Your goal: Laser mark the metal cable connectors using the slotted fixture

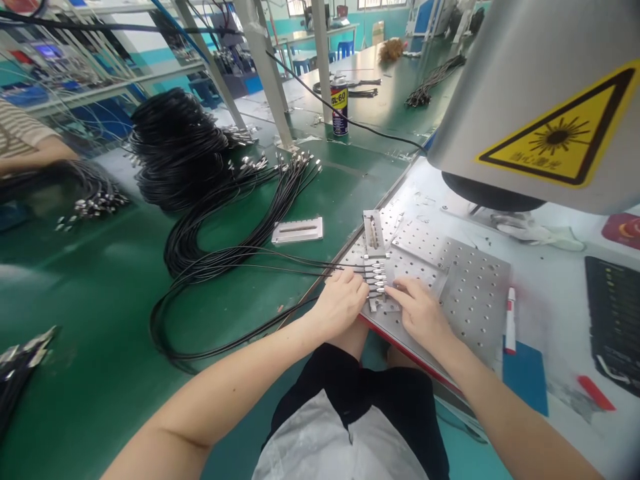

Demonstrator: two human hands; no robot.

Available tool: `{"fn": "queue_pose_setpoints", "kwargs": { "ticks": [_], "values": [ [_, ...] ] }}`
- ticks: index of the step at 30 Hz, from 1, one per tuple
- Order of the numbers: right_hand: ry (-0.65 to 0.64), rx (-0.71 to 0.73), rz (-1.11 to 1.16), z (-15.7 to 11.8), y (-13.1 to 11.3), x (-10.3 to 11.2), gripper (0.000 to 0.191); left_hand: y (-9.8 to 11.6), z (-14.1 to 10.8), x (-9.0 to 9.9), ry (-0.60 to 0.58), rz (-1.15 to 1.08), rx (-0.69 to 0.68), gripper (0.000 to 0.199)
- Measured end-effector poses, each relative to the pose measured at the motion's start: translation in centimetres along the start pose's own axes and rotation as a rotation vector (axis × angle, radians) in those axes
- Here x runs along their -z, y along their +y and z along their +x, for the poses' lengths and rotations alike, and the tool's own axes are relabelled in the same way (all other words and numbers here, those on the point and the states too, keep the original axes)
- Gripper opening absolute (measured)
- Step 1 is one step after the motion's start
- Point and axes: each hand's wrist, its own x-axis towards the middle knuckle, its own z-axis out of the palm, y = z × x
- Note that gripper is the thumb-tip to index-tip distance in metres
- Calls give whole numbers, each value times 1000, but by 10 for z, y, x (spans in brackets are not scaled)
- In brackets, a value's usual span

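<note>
Several black cables with silvery metal ends (377,275) lie side by side in a slotted metal fixture (389,267) at the near left edge of the perforated plate (470,287). My left hand (345,293) is closed over the cables just left of the fixture, with its fingertips hidden among them. My right hand (423,313) comes from the other side. Its index finger reaches out and touches a lower metal end, and it grips nothing that I can see. The black cables (240,257) run back leftward in a loose loop across the green table.
Overhead right hangs a grey machine head (500,87) with a yellow laser warning sign. A grooved metal block (298,231), a large black cable coil (175,150) and a spray can (339,110) stand leftward. A marker (510,320) and keyboard (615,313) lie right. Another person's arm (35,150) shows far left.
</note>
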Motion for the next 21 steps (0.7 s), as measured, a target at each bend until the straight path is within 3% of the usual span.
{"fn": "queue_pose_setpoints", "kwargs": {
  "ticks": [6, 14, 17, 21],
  "values": [
    [-5, 11, -28, 3, -2, 2, 42, -3, -1, -3, -25, -48, -42, 27],
    [-23, 18, -44, 2, -1, 1, 44, 0, -3, 2, -23, -2, -45, 23],
    [-14, 9, -24, 1, 0, 3, 45, 3, -15, 4, 8, 9, -47, 18],
    [15, -37, 22, 1, 0, 6, 43, 6, -41, 6, 11, 62, 89, 15]
  ]
}}
